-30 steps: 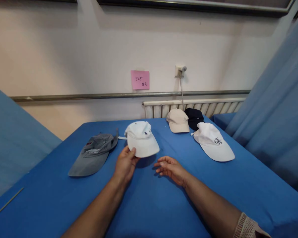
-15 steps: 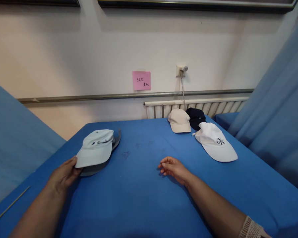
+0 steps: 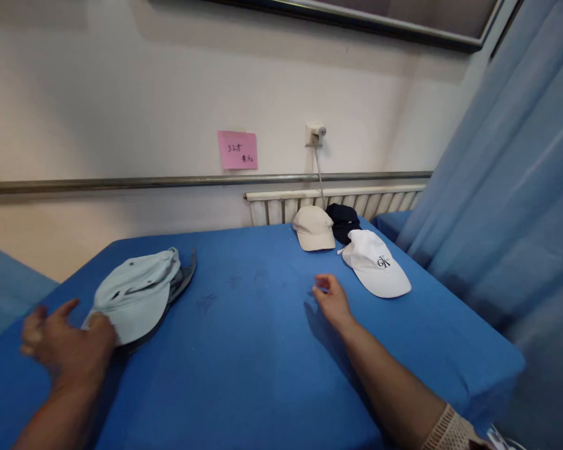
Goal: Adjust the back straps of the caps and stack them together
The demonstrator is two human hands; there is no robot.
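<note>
A pale blue baseball cap [image 3: 136, 290] lies on top of a dark grey cap [image 3: 181, 284] at the left of the blue-covered table [image 3: 244, 369]. My left hand [image 3: 68, 340] is beside its brim with fingers spread, blurred by motion, holding nothing. Over the middle right of the table hovers my right hand [image 3: 332, 300], empty, its fingers loosely curled and apart. The nearest thing to it is a white cap [image 3: 375, 262] with black letters. Behind that sit a beige cap [image 3: 313, 228] and a black cap [image 3: 343, 222].
A white radiator [image 3: 272, 209] and a metal rail [image 3: 169, 182] run along the wall behind the table. A plugged-in cord hangs from a socket [image 3: 314, 134]. Blue curtains [image 3: 497, 187] hang at the right, and a pink note [image 3: 238, 150] is on the wall.
My left hand has let go of the pale blue cap's brim and spread its fingers. My right hand has risen slightly toward the white cap. The view has turned right.
</note>
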